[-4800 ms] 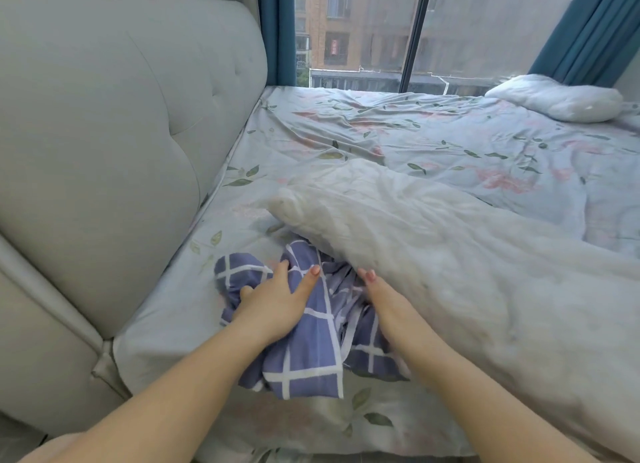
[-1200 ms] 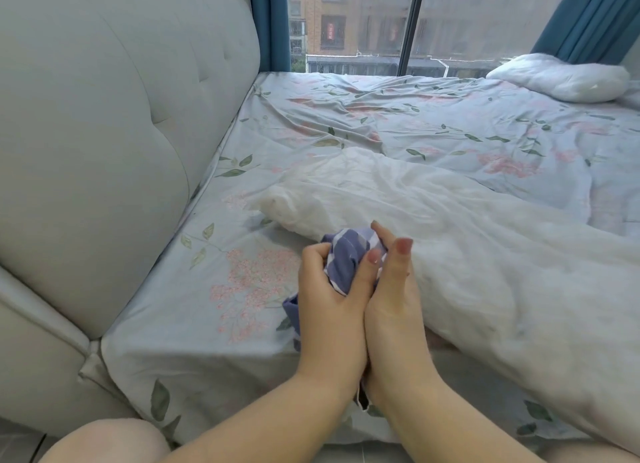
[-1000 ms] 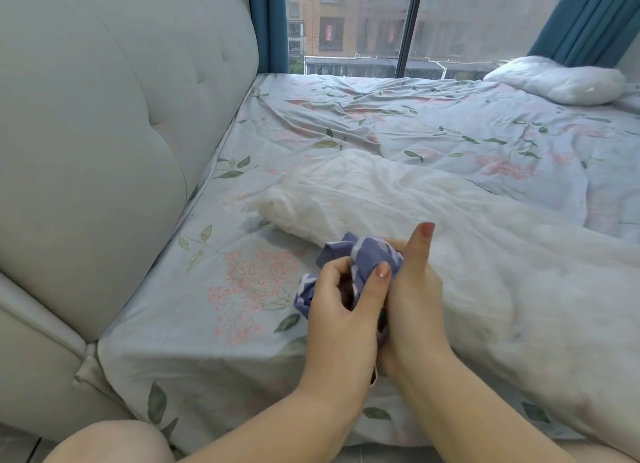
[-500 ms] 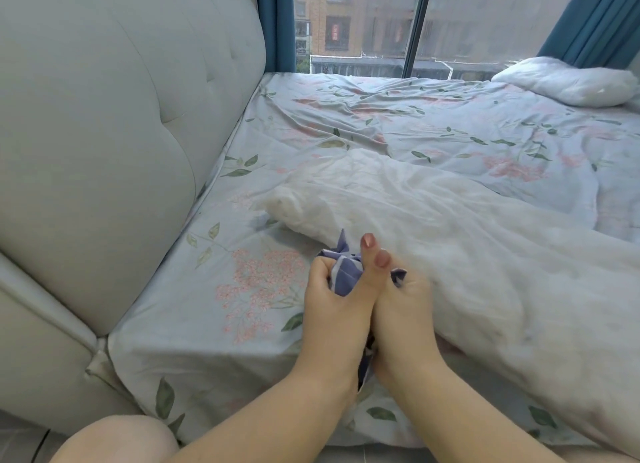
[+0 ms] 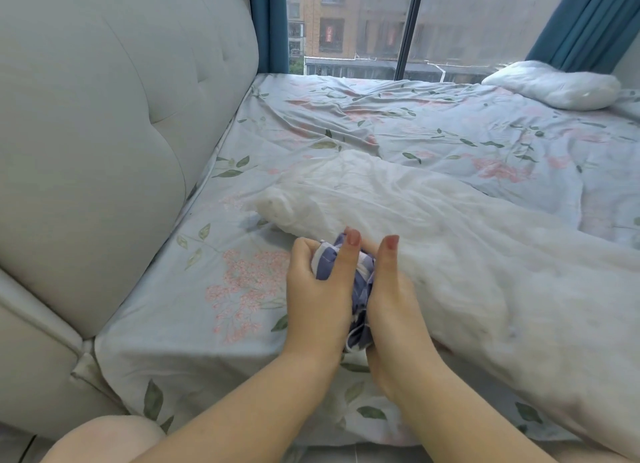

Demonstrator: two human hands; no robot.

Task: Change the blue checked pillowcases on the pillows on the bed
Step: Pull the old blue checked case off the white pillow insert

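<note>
Left hand (image 5: 317, 299) and right hand (image 5: 393, 306) clutch the bunched pillowcase (image 5: 361, 286) — long axis running near-to-far.

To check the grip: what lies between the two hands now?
In the head view, the bunched blue checked pillowcase lies between the left hand and the right hand; both hands grip it, above the floral sheet.

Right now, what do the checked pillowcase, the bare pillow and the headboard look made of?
Checked pillowcase: thin matte woven cloth, probably cotton; it crumples small between the left hand and right hand.
Bare pillow: white, finely wrinkled thin shell over soft filling, fabric type unclear.
Headboard: padded grey upholstery with tufted dimples, smooth; leatherette or tight fabric, hard to tell.
</note>
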